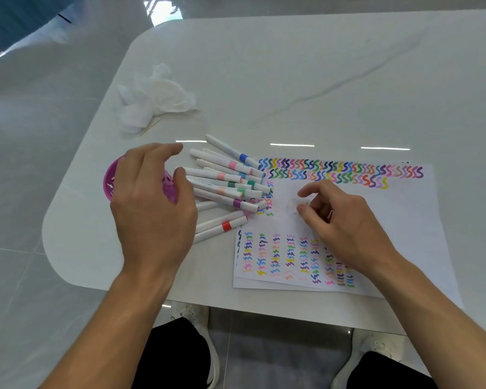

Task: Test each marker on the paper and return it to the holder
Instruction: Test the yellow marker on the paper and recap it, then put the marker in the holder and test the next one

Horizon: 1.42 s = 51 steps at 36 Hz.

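Item: marker-testing station, head view, one person seated at a white bench (320, 80). Holder (109, 179): pink-purple cup at the bench's left edge, mostly covered by the left hand (152, 203). A few pale flecks show inside it, but its contents cannot be made out. Left hand: fingers spread and gently bent over the holder, thumb tip beside the butt ends of the nearest markers; whether it actually grips the cup is hidden. Markers (225, 183): a loose fan of roughly a dozen white barrels with coloured bands, all apparently capped. They lie on the bench between holder and paper, tips overlapping the paper's left edge; one blue-banded (243, 157), one red-banded (226, 226). Paper (404, 214): several stacked sheets right of centre, with two rows of multicoloured squiggles along the top, columns of smaller squiggles along the near edge, and a blank middle. Right hand (345, 228): resting over the blank middle, fingers loosely curled, forefinger and thumb close together. No marker is visible in it, and whether it pinches something small cannot be told. Sundries: crumpled tissue (155, 96) with a thin wooden stick (150, 127) at the far left. Status, as judged: many marks are already on the paper, yet the bulk of the markers lie outside the holder and none is in use. The return step, at least, is largely outstanding.
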Each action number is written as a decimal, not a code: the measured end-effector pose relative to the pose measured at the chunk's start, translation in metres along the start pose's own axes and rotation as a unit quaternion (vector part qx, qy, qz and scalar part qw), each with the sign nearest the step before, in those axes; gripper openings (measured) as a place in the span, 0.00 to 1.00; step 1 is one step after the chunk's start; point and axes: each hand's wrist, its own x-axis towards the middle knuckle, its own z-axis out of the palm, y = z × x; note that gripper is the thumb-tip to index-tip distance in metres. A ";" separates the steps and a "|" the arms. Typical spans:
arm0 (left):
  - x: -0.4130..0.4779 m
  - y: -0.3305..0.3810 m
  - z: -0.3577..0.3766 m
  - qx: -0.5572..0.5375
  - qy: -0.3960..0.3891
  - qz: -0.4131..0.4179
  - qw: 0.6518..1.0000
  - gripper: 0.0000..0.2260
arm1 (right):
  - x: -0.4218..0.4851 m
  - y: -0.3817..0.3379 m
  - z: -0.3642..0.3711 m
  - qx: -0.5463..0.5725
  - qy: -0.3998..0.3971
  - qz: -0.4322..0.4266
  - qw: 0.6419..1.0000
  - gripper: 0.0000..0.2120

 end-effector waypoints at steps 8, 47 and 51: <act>-0.007 0.010 0.014 -0.043 -0.065 0.167 0.983 0.10 | 0.000 0.001 -0.001 0.012 0.001 0.001 1.000 0.07; -0.013 0.060 0.035 -0.209 -0.202 0.159 0.944 0.08 | -0.003 -0.010 -0.012 0.050 0.024 -0.039 0.998 0.09; -0.014 0.069 0.036 -0.278 -0.203 0.127 0.930 0.12 | -0.004 -0.015 -0.015 0.080 0.011 -0.080 0.994 0.18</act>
